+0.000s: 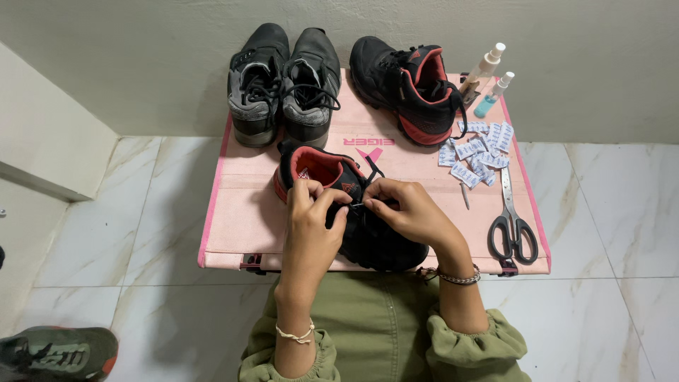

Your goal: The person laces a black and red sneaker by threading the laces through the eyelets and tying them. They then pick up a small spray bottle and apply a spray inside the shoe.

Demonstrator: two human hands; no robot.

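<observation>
On a pale marble floor against a plain wall, a small pink folding table (233, 212) carries a black and red shoe (353, 212) at centre frame. Left hand (311, 223) and right hand (407, 209) pinch its black lace (362, 205). Behind: 2 grey shoes (283, 81), its mate (410, 88), scissors (513, 223), white sachets (477, 152), 2 spray bottles (488, 81).

Soft, even indoor light is falling from above, keeping everything bright and sharp. Faint glare is showing on the marble floor (622, 212) at three o'clock. Short shadows are lying under the shoes (283, 85) at twelve o'clock. Edges are bending slightly.
</observation>
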